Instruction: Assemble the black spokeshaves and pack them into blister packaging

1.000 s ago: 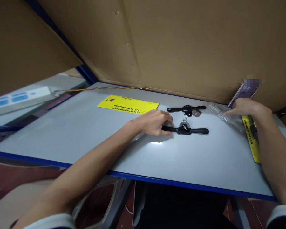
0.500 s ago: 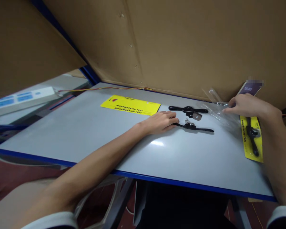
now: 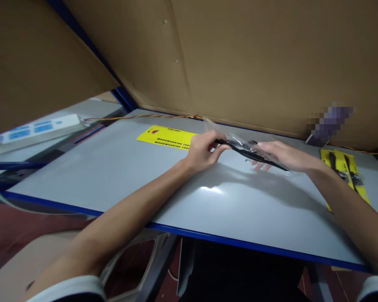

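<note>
My left hand (image 3: 204, 153) pinches the left handle of a black two-handled spokeshave (image 3: 255, 156) and holds it a little above the grey table (image 3: 113, 167). My right hand (image 3: 285, 157) is at the tool's right end, with the thumb on top and the fingers beneath. It grips a clear plastic cover (image 3: 231, 138) that lies over the tool. I cannot tell how far the tool sits inside the plastic. A yellow printed card (image 3: 165, 136) lies flat just behind my left hand.
Packaged black tools on a yellow card (image 3: 346, 172) lie at the right. A blurred dark object (image 3: 329, 121) leans on the cardboard back wall (image 3: 255, 63). A red-and-yellow wire (image 3: 151, 116) runs along the back edge. A white power strip (image 3: 38, 128) sits off to the left.
My left hand has lifted the black spokeshave off the table. My right hand has brought the clear plastic from the right over to the tool. The second spokeshave is hidden now.
</note>
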`<state>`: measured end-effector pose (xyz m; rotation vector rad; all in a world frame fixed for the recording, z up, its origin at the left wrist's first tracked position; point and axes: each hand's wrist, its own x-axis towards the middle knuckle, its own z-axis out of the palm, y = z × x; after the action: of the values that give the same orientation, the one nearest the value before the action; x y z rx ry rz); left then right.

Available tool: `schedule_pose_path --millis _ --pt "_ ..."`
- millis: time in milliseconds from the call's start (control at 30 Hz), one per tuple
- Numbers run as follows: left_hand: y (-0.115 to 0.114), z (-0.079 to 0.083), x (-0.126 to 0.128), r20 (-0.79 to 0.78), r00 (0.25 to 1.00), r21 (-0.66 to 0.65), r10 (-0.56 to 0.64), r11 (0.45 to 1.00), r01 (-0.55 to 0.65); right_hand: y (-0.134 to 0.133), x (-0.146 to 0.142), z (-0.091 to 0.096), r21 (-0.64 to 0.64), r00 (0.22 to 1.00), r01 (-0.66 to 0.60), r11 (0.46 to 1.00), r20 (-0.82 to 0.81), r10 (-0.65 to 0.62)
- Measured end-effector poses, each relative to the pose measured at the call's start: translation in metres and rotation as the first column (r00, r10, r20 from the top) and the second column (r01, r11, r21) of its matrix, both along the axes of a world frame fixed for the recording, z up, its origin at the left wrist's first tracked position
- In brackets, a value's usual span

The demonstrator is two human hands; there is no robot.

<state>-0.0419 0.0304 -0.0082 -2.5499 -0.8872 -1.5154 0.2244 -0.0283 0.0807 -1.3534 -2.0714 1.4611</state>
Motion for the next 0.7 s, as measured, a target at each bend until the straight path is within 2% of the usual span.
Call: schedule_pose_path --millis 67,133,200,267,333,367,433,467,533,600,700 --pt "0.005 0.000 0.000 0.127 0.988 -0.071 0.083 0.995 -0.075 -0.004 -0.008 -0.014 -0.245 0.983 -0.011 0.969 -0.180 -0.035" --pt "0.016 -0.002 -0.007 0.155 0.973 -0.135 0.171 0.979 -0.151 -0.009 -0.018 -0.033 -0.403 0.949 -0.029 0.915 -0.300 -0.102" --pt "0.032 -0.005 -0.022 0.087 0.957 -0.191 0.275 0.948 -0.255 -0.014 -0.028 -0.050 -0.493 0.913 0.000 0.870 -0.355 -0.201" --pt "0.050 -0.010 -0.043 -0.077 0.924 -0.231 0.374 0.895 -0.382 -0.017 -0.035 -0.061 -0.527 0.897 0.044 0.849 -0.353 -0.265" --pt "0.067 -0.014 -0.065 -0.329 0.848 -0.266 0.416 0.821 -0.506 -0.018 -0.036 -0.064 -0.509 0.895 0.070 0.858 -0.349 -0.279" --pt "0.073 -0.017 -0.074 -0.446 0.805 -0.301 0.391 0.781 -0.547 -0.017 -0.035 -0.063 -0.486 0.889 0.083 0.870 -0.358 -0.285" --pt "0.082 -0.020 -0.086 -0.573 0.745 -0.340 0.342 0.728 -0.595 -0.016 -0.032 -0.062 -0.420 0.862 0.137 0.897 -0.395 -0.317" --pt "0.084 -0.021 -0.088 -0.594 0.735 -0.347 0.327 0.720 -0.601 -0.015 -0.031 -0.061 -0.378 0.837 0.189 0.906 -0.420 -0.350" --pt "0.086 -0.022 -0.089 -0.571 0.749 -0.341 0.336 0.733 -0.589 -0.013 -0.031 -0.061 -0.270 0.775 0.330 0.904 -0.470 -0.423" --pt "0.084 -0.021 -0.086 -0.488 0.780 -0.324 0.393 0.748 -0.579 -0.012 -0.030 -0.063 -0.136 0.724 0.479 0.867 -0.498 -0.477" --pt "0.080 -0.016 -0.079 -0.319 0.804 -0.277 0.501 0.762 -0.585 -0.012 -0.019 -0.062 0.044 0.718 0.601 0.798 -0.467 -0.516"
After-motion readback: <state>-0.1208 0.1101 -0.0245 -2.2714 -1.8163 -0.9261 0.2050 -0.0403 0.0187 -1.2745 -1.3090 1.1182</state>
